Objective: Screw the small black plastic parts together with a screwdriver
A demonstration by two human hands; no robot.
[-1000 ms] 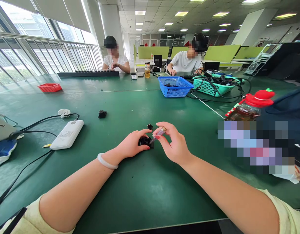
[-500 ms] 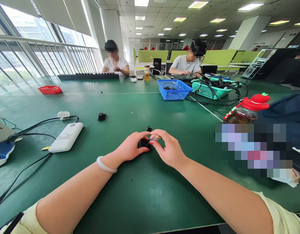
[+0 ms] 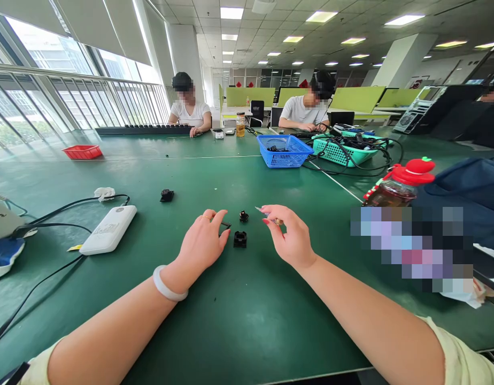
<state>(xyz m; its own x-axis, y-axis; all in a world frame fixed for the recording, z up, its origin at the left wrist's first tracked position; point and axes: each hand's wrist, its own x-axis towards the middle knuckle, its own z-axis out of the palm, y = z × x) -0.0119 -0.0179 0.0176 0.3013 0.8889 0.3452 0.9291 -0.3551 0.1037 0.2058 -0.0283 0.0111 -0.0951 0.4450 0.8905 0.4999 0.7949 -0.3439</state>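
Note:
My left hand, wearing a white band at the wrist, pinches a thin black piece at its fingertips, mostly hidden by the fingers. My right hand grips a small screwdriver, its thin tip pointing up and left. Between the hands, a squarish black plastic part lies on the green table, touched by neither. Just beyond it sits a smaller dark part. Farther off to the left rests another black part.
A white power bank with black cables lies left. Ahead stand a red tray, a blue basket and a green basket with cables. A red-lidded bottle is at right. Two people sit across the table.
My hands have drawn apart, left and right. The black part that was between my fingers now lies on the table, and a thin black piece shows at my left fingertips.

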